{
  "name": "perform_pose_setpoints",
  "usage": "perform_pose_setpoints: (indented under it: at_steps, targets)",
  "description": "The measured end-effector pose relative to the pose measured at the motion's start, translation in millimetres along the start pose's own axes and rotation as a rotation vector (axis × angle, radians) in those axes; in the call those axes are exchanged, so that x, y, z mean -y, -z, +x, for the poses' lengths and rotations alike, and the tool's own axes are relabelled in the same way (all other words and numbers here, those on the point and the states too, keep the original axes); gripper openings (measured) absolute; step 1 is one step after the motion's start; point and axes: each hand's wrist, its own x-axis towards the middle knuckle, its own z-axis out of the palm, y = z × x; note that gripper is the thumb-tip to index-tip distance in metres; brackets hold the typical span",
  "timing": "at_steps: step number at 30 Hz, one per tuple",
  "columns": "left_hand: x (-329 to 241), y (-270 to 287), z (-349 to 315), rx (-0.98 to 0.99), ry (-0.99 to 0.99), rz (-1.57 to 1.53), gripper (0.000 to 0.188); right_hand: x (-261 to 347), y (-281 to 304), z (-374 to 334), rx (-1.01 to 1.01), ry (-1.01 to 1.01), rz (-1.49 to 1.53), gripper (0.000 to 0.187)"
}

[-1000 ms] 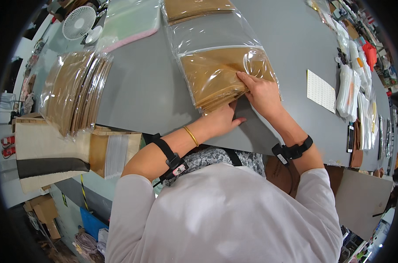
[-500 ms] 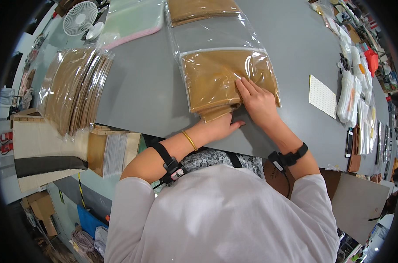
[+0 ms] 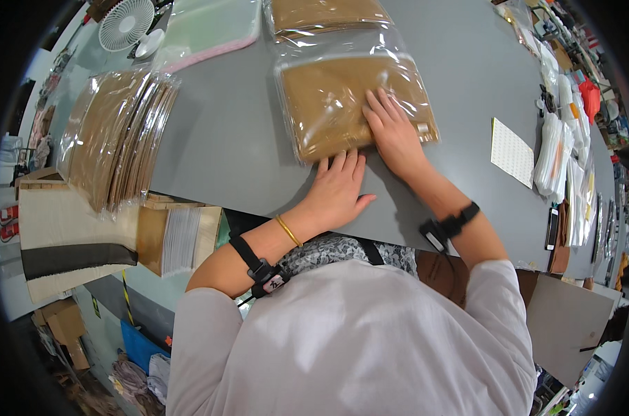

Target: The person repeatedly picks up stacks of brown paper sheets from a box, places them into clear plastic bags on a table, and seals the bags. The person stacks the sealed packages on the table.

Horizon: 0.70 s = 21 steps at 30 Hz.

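A clear plastic bag with a flat brown sheet-like item inside (image 3: 328, 97) lies before me on the grey table (image 3: 217, 152). My right hand (image 3: 395, 135) rests on its right part, palm down with the fingers stretched out. At the bag's near edge is my left hand (image 3: 336, 191), fingers spread and the fingertips touching that edge. Neither hand grips anything. Just beyond lies another clear bag of brown material (image 3: 328, 15), partly cut off by the top of the picture. What the brown material is, I cannot tell.
To the left leans a row of bagged brown packs (image 3: 113, 139). Behind it are clear plastic sleeves (image 3: 210, 28) and a white fan (image 3: 126, 25). On the right lie a white label sheet (image 3: 512, 152), white plastic packets (image 3: 553, 152) and a dark phone-like object (image 3: 552, 227).
The near flap under my left hand now lies flat and the bag's near edge is straight. My left hand has come out into view with fingers spread; my right hand has moved slightly away from me.
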Motion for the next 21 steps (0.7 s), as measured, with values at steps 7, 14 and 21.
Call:
perform_pose_setpoints:
  at_steps: [7, 14, 21]
  targets:
    - [1.3, 3.1, -1.8, -0.107, -0.098, 0.242, 0.081, -8.2, -23.7, 54.4, 0.003, -0.154, 0.135, 0.063]
    - [7.4, 9.4, -0.7, -0.106, -0.126, 0.270, 0.082, -17.5, -44.0, 75.5, -0.124, -0.086, 0.053, 0.047]
    - [9.6, 8.4, 0.9, -0.124, -0.137, 0.295, 0.084, 6.3, -56.2, 66.8, -0.130, 0.058, 0.266, 0.025]
